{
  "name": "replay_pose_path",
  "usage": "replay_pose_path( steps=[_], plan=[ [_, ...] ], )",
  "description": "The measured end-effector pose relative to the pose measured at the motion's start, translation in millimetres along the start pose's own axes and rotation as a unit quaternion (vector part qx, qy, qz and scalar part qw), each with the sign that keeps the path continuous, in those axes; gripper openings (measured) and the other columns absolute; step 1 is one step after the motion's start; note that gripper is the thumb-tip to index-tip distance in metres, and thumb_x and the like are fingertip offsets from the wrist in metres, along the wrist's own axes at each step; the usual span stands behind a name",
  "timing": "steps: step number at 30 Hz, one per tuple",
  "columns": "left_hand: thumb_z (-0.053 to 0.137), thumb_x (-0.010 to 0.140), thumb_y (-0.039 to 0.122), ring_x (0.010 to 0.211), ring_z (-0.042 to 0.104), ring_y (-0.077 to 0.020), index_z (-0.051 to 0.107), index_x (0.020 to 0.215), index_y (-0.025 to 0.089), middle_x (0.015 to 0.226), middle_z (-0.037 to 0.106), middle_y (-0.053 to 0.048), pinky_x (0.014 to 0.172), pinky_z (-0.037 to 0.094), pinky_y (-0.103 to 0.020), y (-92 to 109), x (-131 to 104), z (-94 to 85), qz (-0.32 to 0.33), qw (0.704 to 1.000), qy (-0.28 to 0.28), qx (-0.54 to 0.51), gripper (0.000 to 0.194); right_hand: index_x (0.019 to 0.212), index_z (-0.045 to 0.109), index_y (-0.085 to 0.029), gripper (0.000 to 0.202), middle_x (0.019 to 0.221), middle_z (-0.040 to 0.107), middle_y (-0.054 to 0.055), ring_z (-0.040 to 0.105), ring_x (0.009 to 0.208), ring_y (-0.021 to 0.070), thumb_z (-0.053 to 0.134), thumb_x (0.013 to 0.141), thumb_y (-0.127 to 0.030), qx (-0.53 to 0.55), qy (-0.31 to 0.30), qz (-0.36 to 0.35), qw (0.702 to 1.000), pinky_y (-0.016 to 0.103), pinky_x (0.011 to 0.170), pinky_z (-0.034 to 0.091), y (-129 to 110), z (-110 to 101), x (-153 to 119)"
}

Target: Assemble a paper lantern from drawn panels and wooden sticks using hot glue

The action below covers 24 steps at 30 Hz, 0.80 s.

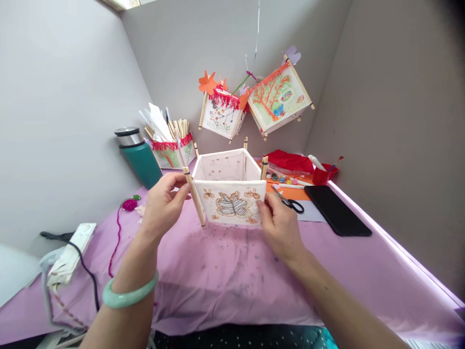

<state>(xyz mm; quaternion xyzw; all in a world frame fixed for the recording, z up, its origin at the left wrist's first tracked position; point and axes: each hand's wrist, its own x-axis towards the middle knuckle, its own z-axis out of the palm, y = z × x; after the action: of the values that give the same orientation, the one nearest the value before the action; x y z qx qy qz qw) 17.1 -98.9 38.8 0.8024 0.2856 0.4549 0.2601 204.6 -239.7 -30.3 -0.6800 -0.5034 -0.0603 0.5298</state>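
Between my two hands is a white fabric lantern box (232, 203) with an open top and wooden sticks standing at its corners. Its front panel bears a drawn butterfly with smaller figures around it. My left hand (165, 201) pinches the stick at the front left corner with thumb and fingers. On the other side, my right hand (279, 223) grips the right edge of the front panel, its thumb on the drawn face and its other fingers partly hidden behind. The box looks held a little above the cloth, slightly tilted.
Two decorated boxes (281, 97) hang at the back. A green flask (140, 157) and a stick-filled holder (169, 157) stand left, beyond magenta yarn (130, 204) and a power strip (70, 252). Scissors (290, 201), a black phone (337, 211), paint pots and a red cup (321, 175) lie right.
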Motion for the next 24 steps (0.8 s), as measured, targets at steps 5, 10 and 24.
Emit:
replay_pose_path(
  steps=[5, 10, 24],
  plan=[
    [0.056, 0.082, 0.029, 0.076, 0.063, -0.0130, 0.061, 0.091, 0.019, 0.093, 0.064, -0.002, 0.066, 0.057, -0.025, -1.1, 0.7, 0.0, 0.001, 1.000, -0.001, -0.007, 0.014, 0.078, 0.046, -0.021, 0.015, 0.065, 0.048, -0.002, 0.047, 0.059, 0.0140, 0.041, 0.092, -0.027, 0.000, 0.003, 0.001, 1.000, 0.024, 0.058, 0.034, 0.1, -0.5, 0.6],
    [0.057, 0.082, 0.029, 0.076, 0.064, -0.0139, 0.062, 0.091, 0.019, 0.093, 0.064, -0.003, 0.062, 0.057, -0.025, 2.2, 0.5, -0.7, -0.012, 1.000, 0.001, 0.004, 0.015, 0.089, 0.054, -0.020, 0.014, 0.070, 0.055, 0.000, 0.051, 0.062, 0.0144, 0.042, 0.092, -0.026, 0.011, -0.008, 0.008, 1.000, 0.024, 0.060, 0.035, 0.8, -0.4, 0.2],
    [0.056, 0.082, 0.028, 0.077, 0.064, -0.0147, 0.060, 0.091, 0.019, 0.090, 0.065, -0.003, 0.061, 0.058, -0.025, 1.8, 2.6, -3.8, -0.019, 1.000, -0.018, 0.009, 0.014, 0.090, 0.055, -0.021, 0.017, 0.067, 0.051, -0.001, 0.048, 0.059, 0.0144, 0.040, 0.092, -0.028, 0.015, -0.019, -0.013, 1.000, 0.024, 0.058, 0.035, 6.5, 3.6, 6.3]
  ],
)
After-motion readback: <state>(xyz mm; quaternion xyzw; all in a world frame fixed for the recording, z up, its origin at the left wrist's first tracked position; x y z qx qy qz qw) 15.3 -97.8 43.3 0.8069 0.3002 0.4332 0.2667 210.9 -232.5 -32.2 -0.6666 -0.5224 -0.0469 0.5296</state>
